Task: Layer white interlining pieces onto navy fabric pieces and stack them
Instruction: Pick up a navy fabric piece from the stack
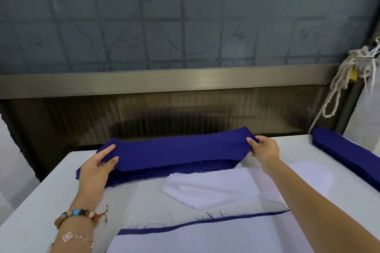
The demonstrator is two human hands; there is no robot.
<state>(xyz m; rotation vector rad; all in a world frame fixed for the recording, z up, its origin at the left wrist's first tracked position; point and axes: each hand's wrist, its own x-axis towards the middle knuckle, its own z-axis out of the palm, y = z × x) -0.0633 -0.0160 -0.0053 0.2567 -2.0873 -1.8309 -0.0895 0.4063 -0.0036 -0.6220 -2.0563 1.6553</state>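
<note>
A long navy fabric piece (176,150) is lifted off a frayed navy pile (164,171) at the far middle of the table. My left hand (96,167) pinches its left end, thumb on top. My right hand (264,148) pinches its right end. White interlining pieces (211,190) lie in a loose stack just in front of the navy pile. At the near edge a white piece (205,240) lies on navy fabric, whose frayed rim (205,221) shows along its far side.
A second stack of navy pieces (347,152) runs along the right side of the white table (41,211). Behind the table stand a dark ribbed panel, a metal rail (164,82) and a frosted window. A knotted rope (345,80) hangs at the right.
</note>
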